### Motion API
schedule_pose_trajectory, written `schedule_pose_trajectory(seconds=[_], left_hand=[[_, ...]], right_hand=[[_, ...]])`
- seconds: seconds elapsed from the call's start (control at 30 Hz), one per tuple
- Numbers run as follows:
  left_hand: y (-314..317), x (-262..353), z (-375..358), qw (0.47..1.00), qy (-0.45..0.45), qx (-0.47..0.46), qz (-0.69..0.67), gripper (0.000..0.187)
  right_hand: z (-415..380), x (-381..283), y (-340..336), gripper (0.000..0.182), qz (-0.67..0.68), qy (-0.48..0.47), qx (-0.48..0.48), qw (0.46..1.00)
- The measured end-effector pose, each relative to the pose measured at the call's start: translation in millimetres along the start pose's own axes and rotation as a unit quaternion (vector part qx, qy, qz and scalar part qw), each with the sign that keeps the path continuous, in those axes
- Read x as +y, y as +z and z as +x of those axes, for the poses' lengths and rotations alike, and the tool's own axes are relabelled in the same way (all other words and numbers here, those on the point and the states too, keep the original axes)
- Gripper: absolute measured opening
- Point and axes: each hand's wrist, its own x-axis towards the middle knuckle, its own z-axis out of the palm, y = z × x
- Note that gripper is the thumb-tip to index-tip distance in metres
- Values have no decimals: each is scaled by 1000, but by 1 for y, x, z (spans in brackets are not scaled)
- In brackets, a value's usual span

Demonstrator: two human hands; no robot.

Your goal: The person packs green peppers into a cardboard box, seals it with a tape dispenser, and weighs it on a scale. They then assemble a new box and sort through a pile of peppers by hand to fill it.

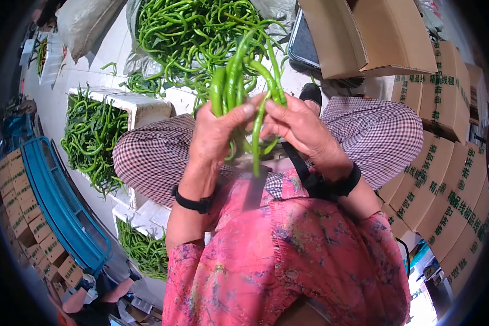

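Long green chili peppers fill both of my hands above my lap. My left hand (218,126) is closed around a bunch of green chili peppers (232,81) that stick up past the thumb. Close beside it, my right hand (299,126) pinches more peppers (271,81) between thumb and fingers. One pepper (257,138) hangs down between the two hands. Beyond them lies a big heap of green chili peppers (193,32) on plastic sheeting. Some fingers of both hands are hidden behind the peppers.
To the left stand white foam boxes (146,111) of green peppers, one with peppers (95,138) piled in it. An open cardboard box (394,38) is at the upper right, by a dark-rimmed scale or tray (304,46). Printed cartons (445,190) are stacked right; a blue cart (60,201) stands left.
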Motion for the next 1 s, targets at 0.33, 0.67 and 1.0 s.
schedule_pose_trajectory(seconds=[0.33, 0.67, 1.0], left_hand=[[1, -14, -12, 986, 7, -27, 163, 46], [-18, -5, -26, 974, -6, 24, 226, 32], [-14, -14, -1, 992, -4, 105, -72, 34]], right_hand=[[-3, 3, -26, 45, 46, 17, -50, 998], [-9, -13, -37, 41, -192, 105, -39, 975], [-11, 7, -23, 36, -220, -7, -19, 975]])
